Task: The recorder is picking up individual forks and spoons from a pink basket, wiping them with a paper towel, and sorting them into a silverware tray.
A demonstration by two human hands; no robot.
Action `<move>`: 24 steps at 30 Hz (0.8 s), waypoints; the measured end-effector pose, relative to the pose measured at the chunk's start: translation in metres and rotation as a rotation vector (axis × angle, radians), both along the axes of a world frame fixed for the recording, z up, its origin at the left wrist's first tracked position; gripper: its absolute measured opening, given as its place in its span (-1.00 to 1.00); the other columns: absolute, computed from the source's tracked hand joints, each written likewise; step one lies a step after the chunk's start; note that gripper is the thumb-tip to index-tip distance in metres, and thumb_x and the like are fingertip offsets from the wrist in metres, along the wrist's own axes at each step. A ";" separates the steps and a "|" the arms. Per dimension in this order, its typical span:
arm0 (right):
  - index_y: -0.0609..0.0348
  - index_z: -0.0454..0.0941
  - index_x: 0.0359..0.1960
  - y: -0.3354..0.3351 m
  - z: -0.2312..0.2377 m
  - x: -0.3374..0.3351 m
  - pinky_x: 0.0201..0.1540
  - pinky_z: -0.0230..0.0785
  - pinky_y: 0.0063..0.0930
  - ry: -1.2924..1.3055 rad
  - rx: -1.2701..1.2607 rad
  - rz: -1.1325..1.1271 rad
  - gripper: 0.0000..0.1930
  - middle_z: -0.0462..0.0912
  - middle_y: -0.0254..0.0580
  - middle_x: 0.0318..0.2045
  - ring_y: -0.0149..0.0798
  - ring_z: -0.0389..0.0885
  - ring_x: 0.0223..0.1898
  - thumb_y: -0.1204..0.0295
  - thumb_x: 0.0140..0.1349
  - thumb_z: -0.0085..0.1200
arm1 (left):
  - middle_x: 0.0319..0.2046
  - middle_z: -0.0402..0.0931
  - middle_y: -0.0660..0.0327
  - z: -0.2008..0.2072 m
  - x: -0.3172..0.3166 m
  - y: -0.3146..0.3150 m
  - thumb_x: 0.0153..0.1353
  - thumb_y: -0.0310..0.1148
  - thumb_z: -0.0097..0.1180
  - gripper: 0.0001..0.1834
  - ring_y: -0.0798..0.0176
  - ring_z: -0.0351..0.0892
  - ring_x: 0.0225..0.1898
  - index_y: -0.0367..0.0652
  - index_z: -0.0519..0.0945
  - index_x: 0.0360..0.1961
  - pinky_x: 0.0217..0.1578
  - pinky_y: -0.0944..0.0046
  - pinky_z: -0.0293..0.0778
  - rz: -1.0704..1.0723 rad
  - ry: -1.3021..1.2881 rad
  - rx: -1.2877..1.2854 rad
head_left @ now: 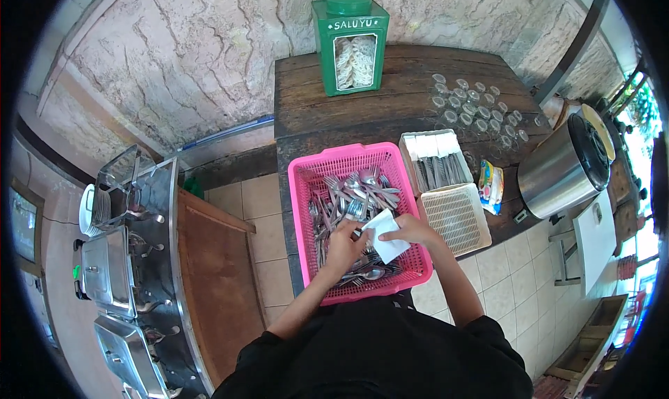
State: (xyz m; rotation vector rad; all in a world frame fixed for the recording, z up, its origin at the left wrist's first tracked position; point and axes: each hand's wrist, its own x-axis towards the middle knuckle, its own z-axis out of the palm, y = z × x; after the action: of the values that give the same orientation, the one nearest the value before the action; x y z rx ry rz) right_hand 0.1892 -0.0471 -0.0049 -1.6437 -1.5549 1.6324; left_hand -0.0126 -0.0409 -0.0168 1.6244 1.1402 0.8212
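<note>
Head view: a pink basket (304,190) heaped with spoons and forks (352,197) is set on the front edge of a dark wooden table (327,113); the left hand (346,244) is held over the cutlery inside it, fingers curled around a piece of cutlery, and the right hand (411,229) is closed on a white napkin (385,236) just beside the left. Just right of the basket a white tray (435,163) of sorted cutlery and a cream basket (456,218) are seen, with small glasses (474,106) behind and a green tin (350,45) by the wall.
</note>
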 end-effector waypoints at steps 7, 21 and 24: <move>0.23 0.55 -0.26 -0.004 -0.018 -0.003 -0.37 0.37 -0.57 0.342 -0.119 -0.288 -0.66 0.59 -0.27 -0.44 -0.44 0.55 -0.42 0.27 -0.02 0.21 | -0.39 0.35 0.08 -0.006 0.006 -0.009 -0.03 -0.54 0.12 -0.70 0.13 0.49 -0.48 -0.22 0.50 -0.19 -0.53 0.29 0.41 -0.070 0.231 0.498; 0.27 0.52 -0.23 0.006 0.008 0.023 -0.37 0.38 -0.56 0.295 -0.077 -0.222 -0.61 0.60 -0.22 -0.41 -0.40 0.57 -0.42 0.25 -0.04 0.22 | -0.53 0.31 0.34 -0.018 -0.020 -0.007 0.27 -0.28 -0.16 -0.73 0.55 0.24 -0.63 -0.25 0.42 -0.15 -0.67 0.51 0.19 -0.516 -0.456 -0.607; 0.27 0.53 -0.24 0.007 0.015 0.022 -0.35 0.37 -0.56 0.247 -0.071 -0.190 -0.60 0.60 -0.21 -0.40 -0.42 0.56 -0.41 0.25 -0.05 0.23 | -0.66 0.26 0.43 -0.016 -0.016 -0.011 0.31 -0.25 -0.26 -0.71 0.59 0.16 -0.66 -0.19 0.43 -0.13 -0.68 0.55 0.09 -0.432 -0.343 -0.483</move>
State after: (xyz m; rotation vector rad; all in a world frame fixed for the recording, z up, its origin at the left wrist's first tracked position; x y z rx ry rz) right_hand 0.2111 -0.0396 0.0105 -1.5059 -1.1968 1.7283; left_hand -0.0287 -0.0521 -0.0331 1.2020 0.6438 0.4684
